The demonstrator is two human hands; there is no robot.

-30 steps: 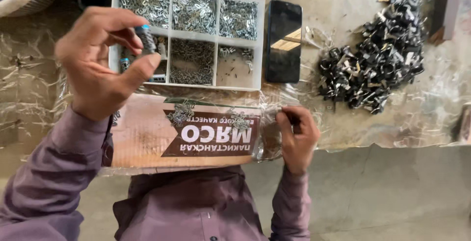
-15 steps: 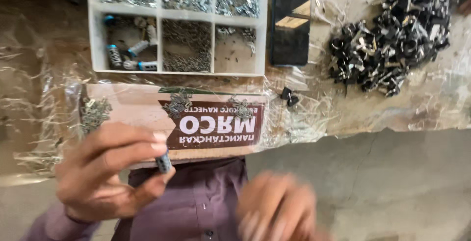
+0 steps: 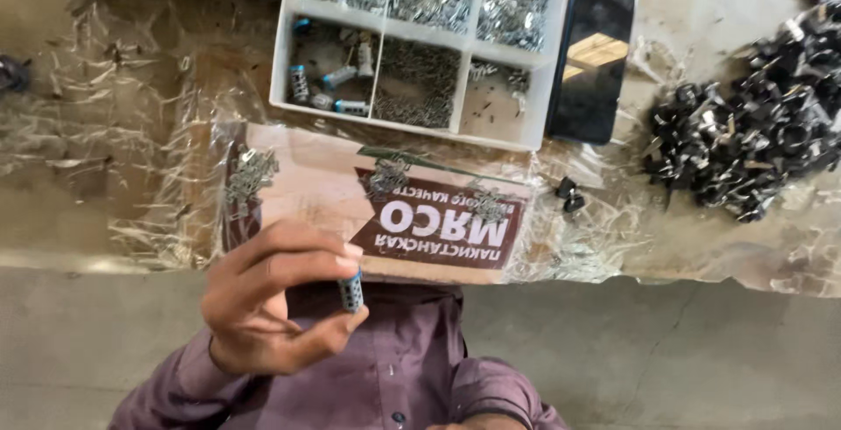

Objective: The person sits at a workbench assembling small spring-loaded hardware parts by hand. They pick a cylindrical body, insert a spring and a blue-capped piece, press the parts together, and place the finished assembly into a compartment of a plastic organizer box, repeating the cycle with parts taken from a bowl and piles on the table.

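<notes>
- A worn workbench [image 3: 105,220] wrapped in crinkled clear plastic runs across the top of the view, with bare grey concrete floor [image 3: 666,360] below its edge.
- The left hand [image 3: 272,303] is raised in front of the person's purple shirt [image 3: 385,377], just below the bench edge.
- Its fingers [image 3: 298,264] and thumb are closed together on a small metal cylinder [image 3: 351,291], pale blue-grey with tiny holes along its side, held upright between the fingertips.
- The right hand is barely seen at the bottom edge, perhaps only a wrist, so I cannot tell how its fingers stand.
- On the bench lies a flat cardboard sheet [image 3: 307,185] with a dark red printed label; small heaps of silvery metal bits [image 3: 250,172] rest on it.
- Behind the cardboard sits a white compartment tray [image 3: 543,62]; its near-left compartment holds a few similar cylinders [image 3: 337,88], the others hold small silvery parts.
- A black phone [image 3: 591,58] lies just beside the tray's right wall.
- Further right is a pile of dark metal pieces [image 3: 753,141], and two loose dark pieces [image 3: 569,195] sit near the cardboard's corner.
</notes>
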